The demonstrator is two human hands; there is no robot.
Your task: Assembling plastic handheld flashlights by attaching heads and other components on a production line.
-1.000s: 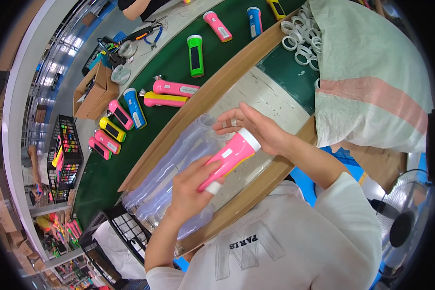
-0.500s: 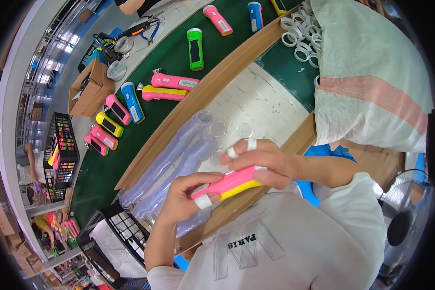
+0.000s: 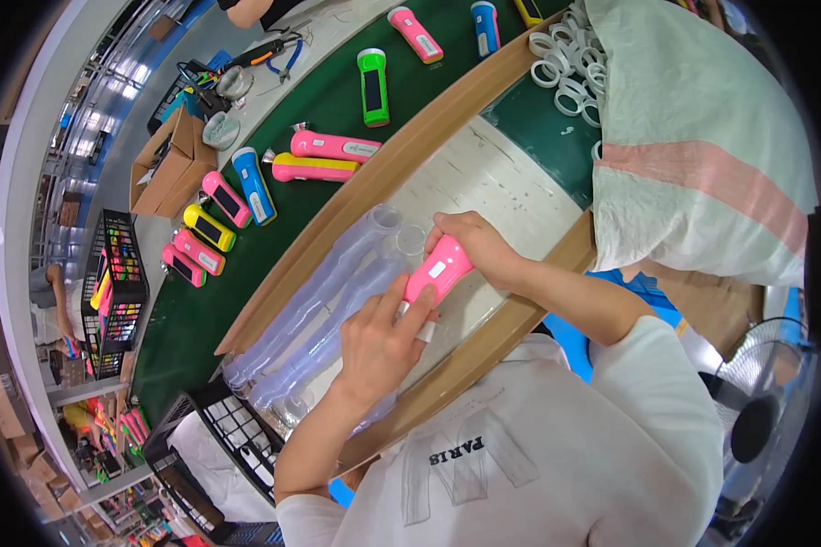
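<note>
A pink flashlight [image 3: 440, 270] is held between my two hands over the white work surface, tilted with its upper end away to the right. My right hand [image 3: 483, 248] is closed round that upper end. At the lower end, my left hand [image 3: 380, 345] grips with fingers and thumb; a bit of white shows beneath its fingers. Two long stacks of nested clear plastic lenses [image 3: 324, 287] lie to the left of the flashlight, partly under my left hand. One loose clear ring-shaped lens [image 3: 411, 240] sits beside my right hand.
A brown raised rail [image 3: 365, 187] separates my surface from a green belt carrying several flashlights, including a green one [image 3: 373, 88]. White rings [image 3: 570, 96] spill near a large woven sack [image 3: 702, 155] at right. A black basket [image 3: 233, 438] stands at lower left.
Both hands have moved farther from my body, turning the flashlight from lying crosswise to a steeper slant with its pink face up. The belt's flashlights have shifted slightly right and away.
</note>
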